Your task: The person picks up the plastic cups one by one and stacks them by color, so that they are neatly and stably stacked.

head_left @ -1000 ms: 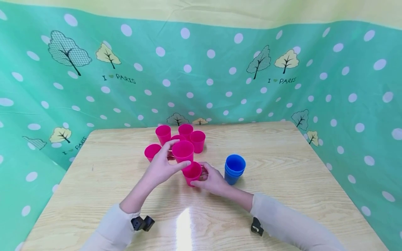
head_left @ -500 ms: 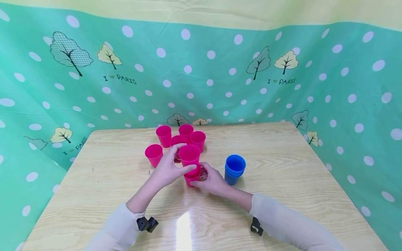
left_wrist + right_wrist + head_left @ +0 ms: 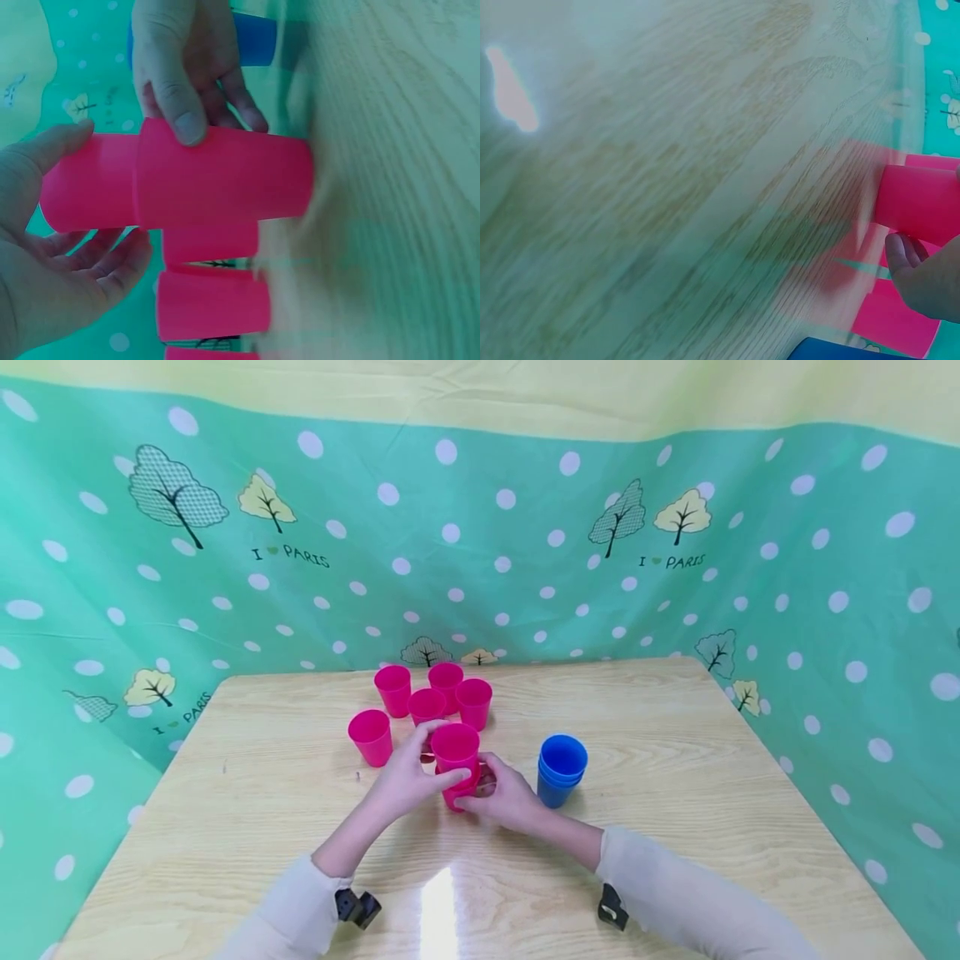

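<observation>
Clamping curled thumb and fingers of the left hand (image 3: 408, 783) round the upper pink cup (image 3: 455, 747), holding it upright and partly nested in the lower pink cup (image 3: 232, 180). Gripping that lower one between thumb and fingers of the right hand (image 3: 512, 797), at the wooden table (image 3: 675, 752), with a blue cup stack (image 3: 558, 778) just beside and five more pink cups (image 3: 375, 750) beyond.

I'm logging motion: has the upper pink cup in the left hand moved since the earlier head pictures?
Yes: judged against the blue stack, the upper pink cup has moved right, toward it, and down into the lower pink cup.
</observation>
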Demonstrator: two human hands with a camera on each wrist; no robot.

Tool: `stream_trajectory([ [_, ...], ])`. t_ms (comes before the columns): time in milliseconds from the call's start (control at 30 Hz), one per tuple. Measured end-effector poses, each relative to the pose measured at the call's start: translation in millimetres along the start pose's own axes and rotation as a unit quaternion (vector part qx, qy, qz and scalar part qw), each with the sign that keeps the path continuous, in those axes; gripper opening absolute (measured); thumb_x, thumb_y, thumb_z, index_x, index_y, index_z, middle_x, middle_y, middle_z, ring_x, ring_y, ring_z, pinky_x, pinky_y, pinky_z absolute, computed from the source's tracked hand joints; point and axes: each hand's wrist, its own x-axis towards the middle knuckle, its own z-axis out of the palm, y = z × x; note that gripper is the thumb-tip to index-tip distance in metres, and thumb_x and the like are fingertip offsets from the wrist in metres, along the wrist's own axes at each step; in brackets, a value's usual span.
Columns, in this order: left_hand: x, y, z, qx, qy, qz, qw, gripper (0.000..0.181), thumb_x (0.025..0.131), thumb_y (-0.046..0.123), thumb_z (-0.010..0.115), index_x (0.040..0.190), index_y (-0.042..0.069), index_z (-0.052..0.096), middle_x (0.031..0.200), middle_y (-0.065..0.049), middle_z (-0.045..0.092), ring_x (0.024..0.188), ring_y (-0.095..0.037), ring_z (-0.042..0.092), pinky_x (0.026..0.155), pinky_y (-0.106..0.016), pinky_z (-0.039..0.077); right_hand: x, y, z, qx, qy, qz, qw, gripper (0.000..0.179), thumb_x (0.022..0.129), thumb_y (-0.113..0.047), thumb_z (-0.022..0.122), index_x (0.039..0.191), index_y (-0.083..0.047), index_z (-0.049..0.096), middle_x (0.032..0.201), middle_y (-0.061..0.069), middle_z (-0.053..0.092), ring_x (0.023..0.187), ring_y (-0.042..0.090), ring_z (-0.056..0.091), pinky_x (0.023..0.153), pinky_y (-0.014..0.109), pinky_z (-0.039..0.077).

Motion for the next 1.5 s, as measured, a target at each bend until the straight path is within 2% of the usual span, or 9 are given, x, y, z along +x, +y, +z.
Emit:
stream_trajectory([
  [233,-0.9,-11.7,4.5,-0.002,-0.014,-0.007,0.9999,0.075,0.071,0.029,0.082,0.134,0.015,0.043,0.12,0.001,0.057,0.107,-0.022,0.055,0.088,-0.046,0.051,0.7,0,0,0.0,0.003,-0.008,1.0,0.063,0.075,-0.028,0.078,0.129,-0.016,0.047,0.111,0.004,0.062,0.097,0.019,0.06,0.081,0.029,0.054],
  [467,-4.6,-19.8,6.7,0.0,-0.032,-0.006,0.9995,0.073,0.071,0.03,0.082,0.133,0.018,0.045,0.121,0.003,0.057,0.108,-0.023,0.055,0.09,-0.043,0.049,-0.3,-1,0,0.01,0.001,-0.005,0.9999,0.064,0.075,-0.028,0.079,0.129,-0.014,0.047,0.111,0.005,0.062,0.097,0.018,0.06,0.083,0.03,0.054],
  [700,-5.4,-24.3,8.1,-0.004,-0.045,0.01,0.9989,0.068,0.072,0.029,0.08,0.13,0.016,0.047,0.121,-0.001,0.057,0.109,-0.025,0.055,0.092,-0.048,0.047,-1.1,0,0,0.018,0.0,-0.023,0.9996,0.064,0.077,-0.023,0.077,0.131,-0.01,0.046,0.114,0.008,0.062,0.098,0.02,0.061,0.085,0.032,0.054],
  [900,-6.1,-23.1,7.3,-0.01,-0.051,-0.002,0.9986,0.069,0.073,0.027,0.08,0.131,0.016,0.046,0.122,-0.001,0.056,0.11,-0.024,0.054,0.092,-0.047,0.047,-0.4,0,0,0.023,0.001,-0.028,0.9993,0.065,0.077,-0.022,0.077,0.132,-0.01,0.045,0.115,0.009,0.061,0.098,0.02,0.061,0.086,0.034,0.054],
  [1100,-5.8,-23.4,7.6,-0.019,-0.056,-0.003,0.9983,0.07,0.074,0.024,0.08,0.133,0.014,0.044,0.124,-0.003,0.055,0.111,-0.024,0.054,0.091,-0.047,0.048,-1.1,-3,0,0.035,-0.002,-0.035,0.9988,0.07,0.076,-0.024,0.078,0.135,-0.016,0.041,0.121,0.008,0.059,0.103,0.024,0.059,0.088,0.038,0.053],
  [1500,-6.2,-26.0,3.8,-0.016,-0.059,-0.021,0.9979,0.073,0.07,0.033,0.081,0.132,0.019,0.045,0.123,0.002,0.055,0.109,-0.023,0.054,0.091,-0.046,0.049,-0.1,-5,0,0.033,-0.008,-0.033,0.9989,0.069,0.077,-0.025,0.077,0.135,-0.017,0.041,0.122,0.007,0.058,0.107,0.024,0.058,0.089,0.039,0.053],
])
